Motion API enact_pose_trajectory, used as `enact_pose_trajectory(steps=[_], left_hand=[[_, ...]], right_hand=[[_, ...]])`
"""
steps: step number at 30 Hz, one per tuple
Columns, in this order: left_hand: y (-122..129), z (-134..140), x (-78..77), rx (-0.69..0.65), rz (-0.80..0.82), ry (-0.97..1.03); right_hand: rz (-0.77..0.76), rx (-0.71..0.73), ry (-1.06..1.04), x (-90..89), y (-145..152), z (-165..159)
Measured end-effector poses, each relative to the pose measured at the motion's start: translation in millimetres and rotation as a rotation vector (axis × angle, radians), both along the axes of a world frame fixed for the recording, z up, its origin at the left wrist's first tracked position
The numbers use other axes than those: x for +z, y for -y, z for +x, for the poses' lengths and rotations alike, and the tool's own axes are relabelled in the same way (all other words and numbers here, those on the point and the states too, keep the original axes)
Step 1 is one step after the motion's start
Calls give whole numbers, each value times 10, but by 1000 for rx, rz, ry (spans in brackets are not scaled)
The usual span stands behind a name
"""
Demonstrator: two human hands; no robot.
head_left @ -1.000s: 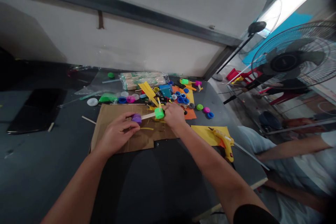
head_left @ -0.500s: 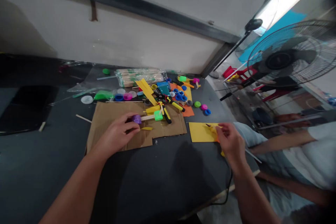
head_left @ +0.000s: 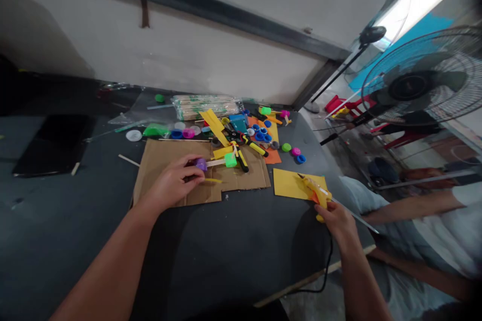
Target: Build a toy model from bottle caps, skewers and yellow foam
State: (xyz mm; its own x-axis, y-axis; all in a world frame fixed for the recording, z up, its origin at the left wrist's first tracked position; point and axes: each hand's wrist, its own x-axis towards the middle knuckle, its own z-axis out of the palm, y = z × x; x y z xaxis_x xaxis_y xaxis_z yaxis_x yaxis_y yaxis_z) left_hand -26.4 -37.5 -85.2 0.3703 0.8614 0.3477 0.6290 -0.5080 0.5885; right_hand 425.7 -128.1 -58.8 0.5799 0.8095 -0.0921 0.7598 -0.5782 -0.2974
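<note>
Over the cardboard sheet [head_left: 244, 175], my left hand [head_left: 175, 180] pinches a purple bottle cap [head_left: 201, 164]. A wooden stick [head_left: 216, 162] joins that cap to a bright green cap [head_left: 230, 160]. A narrow yellow strip [head_left: 213, 180] pokes out by the left fingertips; whether they hold it, I cannot tell. My right hand [head_left: 338, 218] has its fingers closed around the handle of a yellow glue gun [head_left: 319, 192]. The gun's dark nozzle points left over a yellow paper card [head_left: 288, 183], and a clear glue stick runs out behind it.
Pliers [head_left: 241, 155], a pack of wooden sticks [head_left: 207, 106] and several blue caps [head_left: 261, 133] crowd the table's back. A black phone-like slab [head_left: 54, 143] lies at left. Beyond the right edge are a seated person [head_left: 417, 215] and a fan [head_left: 410, 85]. A black cord hangs there.
My right hand has moved down from the gun's upper body to its handle and closed on it. The left hand still holds the purple cap. The view has shifted slightly.
</note>
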Motion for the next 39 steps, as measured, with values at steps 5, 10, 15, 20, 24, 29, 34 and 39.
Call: enact_pose_trajectory(steps=[5, 10, 15, 20, 24, 29, 34, 39], left_hand=[[5, 6, 24, -18, -5, -10], [3, 3, 22, -24, -13, -1], [5, 8, 11, -19, -22, -22], [19, -1, 41, -32, -20, -14], [19, -40, 46, -56, -33, -24], [18, -60, 33, -65, -35, -40], [17, -47, 49, -62, -28, -42], [18, -39, 73, -68, -24, -35]], right_hand=[[157, -165, -678, 215, -13, -296], [285, -21, -1290, 461, 61, -764], [268, 204, -1698, 623, 92, -1273], [18, 396, -1858, 630, -59, -1763], [29, 382, -1523, 509, -276, -1999], [62, 406, -1183, 249, -419, -2154], [87, 478, -1039, 122, -444, -2246], [48, 561, -779, 85, -470, -2283]])
